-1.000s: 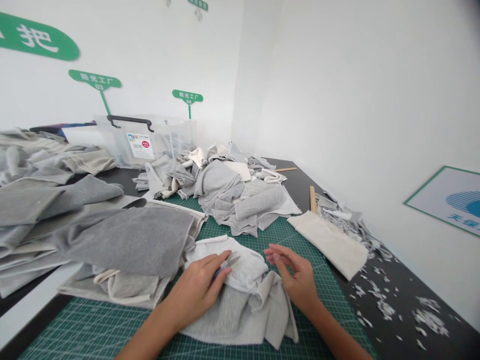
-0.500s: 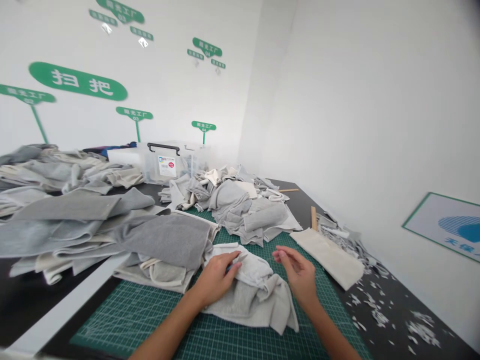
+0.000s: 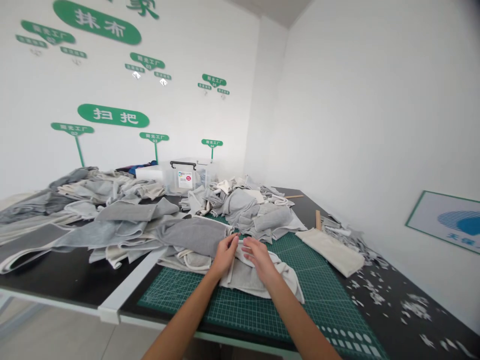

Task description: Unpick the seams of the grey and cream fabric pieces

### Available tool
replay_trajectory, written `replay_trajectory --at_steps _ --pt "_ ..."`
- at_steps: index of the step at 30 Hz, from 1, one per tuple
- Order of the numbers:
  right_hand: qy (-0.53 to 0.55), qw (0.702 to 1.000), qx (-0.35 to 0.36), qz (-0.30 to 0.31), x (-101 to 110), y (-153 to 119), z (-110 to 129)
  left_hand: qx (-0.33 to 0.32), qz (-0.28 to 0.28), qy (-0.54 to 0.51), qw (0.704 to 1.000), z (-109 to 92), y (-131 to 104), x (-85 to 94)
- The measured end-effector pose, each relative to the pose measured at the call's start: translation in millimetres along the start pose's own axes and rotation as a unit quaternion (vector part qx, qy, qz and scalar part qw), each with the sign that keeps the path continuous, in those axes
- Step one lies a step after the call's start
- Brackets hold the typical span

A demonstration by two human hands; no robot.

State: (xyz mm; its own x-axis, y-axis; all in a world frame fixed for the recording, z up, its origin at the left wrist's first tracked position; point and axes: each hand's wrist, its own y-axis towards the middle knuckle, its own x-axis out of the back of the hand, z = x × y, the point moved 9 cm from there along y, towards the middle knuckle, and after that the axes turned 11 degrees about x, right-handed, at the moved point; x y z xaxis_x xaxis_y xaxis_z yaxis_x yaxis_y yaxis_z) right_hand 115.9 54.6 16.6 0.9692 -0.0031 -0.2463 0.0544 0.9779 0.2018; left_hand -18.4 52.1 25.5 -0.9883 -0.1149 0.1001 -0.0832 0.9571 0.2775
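Note:
A crumpled light grey and white cloth (image 3: 247,277) lies on a green cutting mat (image 3: 180,295) in front of me. My left hand (image 3: 224,257) is over its left far edge, closed, with thumb and fingertips pressed together. Whatever is between them is too small to make out. Close beside it, my right hand (image 3: 259,257) hovers at the cloth with its fingers bent and slightly apart, and I see nothing in it. A darker grey cloth (image 3: 195,235) lies just left of my hands, on top of other folded cloths.
Heaps of grey and cream cloths (image 3: 123,225) spread to the left, with another pile (image 3: 255,210) behind the mat. A clear plastic box (image 3: 185,180) stands at the back. On the right are a folded cream cloth (image 3: 330,250) and scattered scraps (image 3: 378,295).
My right hand has moved left, close to my left hand, and both now meet near the cloth's far edge. The view has shifted left and tilted, showing more wall and the table's front edge.

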Motion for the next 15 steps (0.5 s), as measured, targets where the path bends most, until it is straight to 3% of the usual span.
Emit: replay_trajectory --at_steps 5,15 --pt "0.099 0.993 0.003 0.056 -20.4 -12.9 -17.1 -0.005 0.045 -0.031 0.998 1.1 -3.9 -9.7" --pt "0.199 0.979 0.009 0.046 -16.0 -6.4 -36.4 0.081 0.131 -0.095 0.984 31.7 -7.3 -34.1"
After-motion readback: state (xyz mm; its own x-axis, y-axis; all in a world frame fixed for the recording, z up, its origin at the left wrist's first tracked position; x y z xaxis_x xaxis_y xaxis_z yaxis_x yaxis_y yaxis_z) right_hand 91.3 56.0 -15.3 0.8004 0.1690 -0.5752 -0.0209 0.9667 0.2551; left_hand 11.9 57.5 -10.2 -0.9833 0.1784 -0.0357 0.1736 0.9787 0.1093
